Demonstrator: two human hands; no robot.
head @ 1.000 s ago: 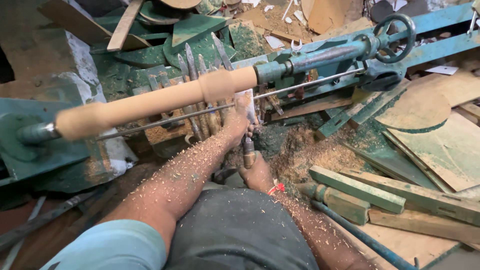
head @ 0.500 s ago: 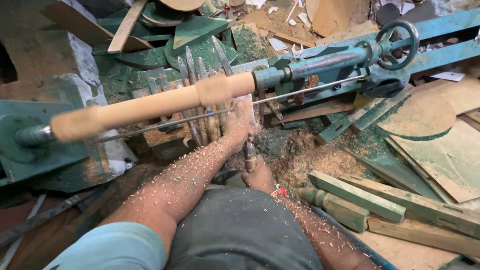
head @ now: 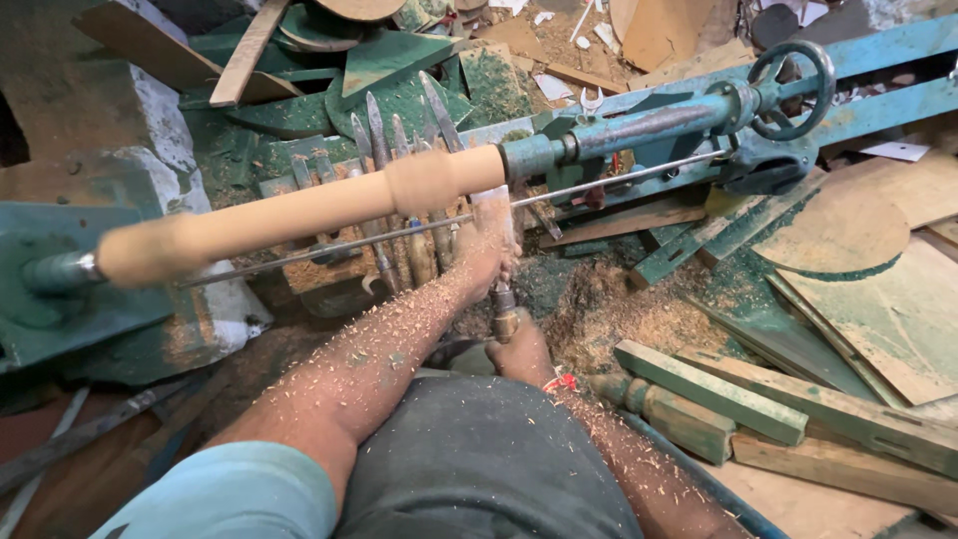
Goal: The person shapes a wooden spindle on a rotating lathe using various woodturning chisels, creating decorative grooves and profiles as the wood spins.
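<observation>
A long pale wooden spindle (head: 299,215), rounded and blurred as though spinning, runs across the middle of the view, held between the green headstock block (head: 60,299) at the left edge and the blue-green tailstock shaft (head: 639,125) with its round handwheel (head: 793,90) at the upper right. A thin steel rod (head: 609,182) runs just below and along it.

The left hand (head: 484,250) sits directly under the thicker right part of the spindle, fingers wrapped closed around the blade of a turning chisel (head: 499,269), its tip up against the wood. The right hand (head: 524,349) is lower and closer to the body, closed around the chisel's handle; only its upper part shows. Both forearms are flecked with shavings.

Behind the left hand a row of spare chisels with wooden handles (head: 399,190) stands tilted, points upward, close behind the spindle. Loose sawdust (head: 619,319) is heaped just right of the hands. Room to the right is narrowed by green-painted wooden battens (head: 709,394) lying near the right forearm, with a flat rounded plywood offcut (head: 838,235) beyond. To the left, the space under the spindle is more open down to the headstock.
</observation>
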